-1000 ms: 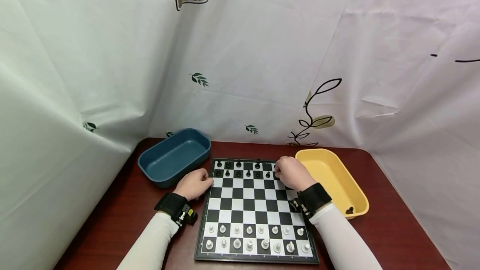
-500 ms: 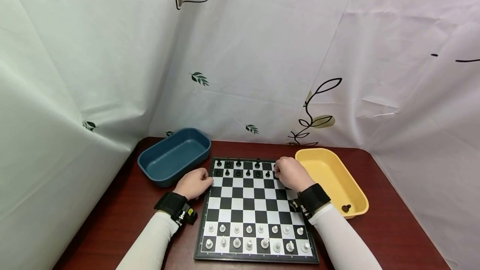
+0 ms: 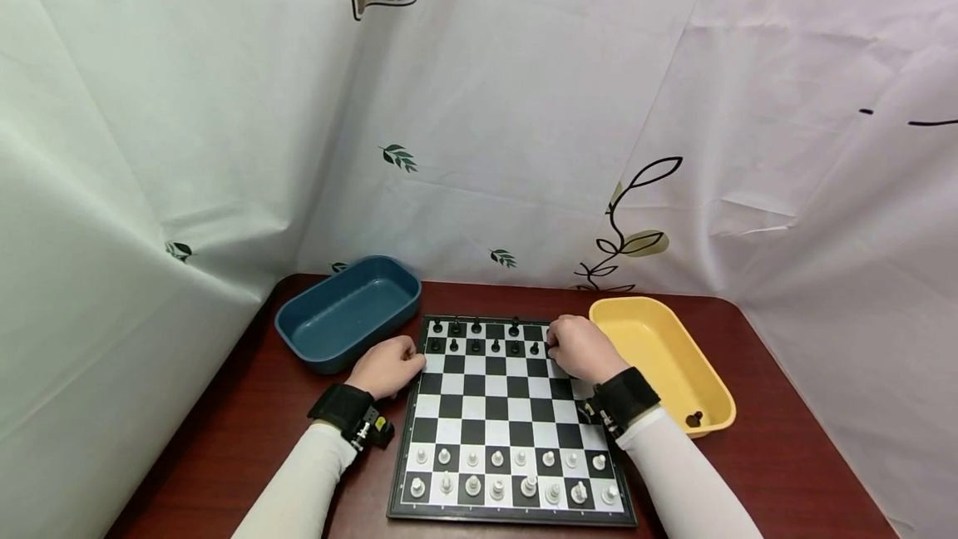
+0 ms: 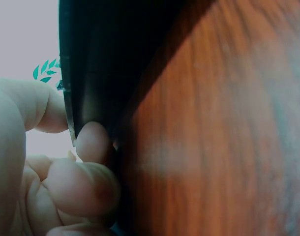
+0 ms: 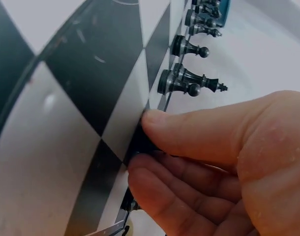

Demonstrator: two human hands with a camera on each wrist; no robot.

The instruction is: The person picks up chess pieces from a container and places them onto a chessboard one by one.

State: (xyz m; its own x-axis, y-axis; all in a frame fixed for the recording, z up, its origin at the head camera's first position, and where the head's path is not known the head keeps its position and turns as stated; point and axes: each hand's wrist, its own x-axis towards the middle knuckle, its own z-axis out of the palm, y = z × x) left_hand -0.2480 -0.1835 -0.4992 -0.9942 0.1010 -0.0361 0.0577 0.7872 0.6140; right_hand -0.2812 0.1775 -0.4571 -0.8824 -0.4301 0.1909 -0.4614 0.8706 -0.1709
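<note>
The chessboard point(image 3: 496, 396) lies on the table, white pieces point(image 3: 473, 485) in two rows nearest me and black pieces point(image 3: 476, 326) at the far end. At the board's far left edge, my left hand point(image 3: 387, 367) grips the rim; in the left wrist view its fingers point(image 4: 81, 189) curl round the dark board edge point(image 4: 101, 69). Over the far right corner, my right hand point(image 3: 587, 348) pinches a black chess piece point(image 5: 140, 142) at the board surface. Thumb and fingers hide most of that piece, so its kind is unclear. Beside it stand a black pawn point(image 5: 177, 86) and a king point(image 5: 201, 81).
A yellow tray point(image 3: 651, 304) sits right of the board, with a black chess piece point(image 3: 693, 419) near its front end. Back left stands a blue tray point(image 3: 344, 314). Behind the reddish-brown table point(image 3: 247, 431) hangs a pale printed cloth point(image 3: 509, 148).
The black chess piece in the yellow tray has rolled slightly left, then a little back. Both hands stay nearly where they were.
</note>
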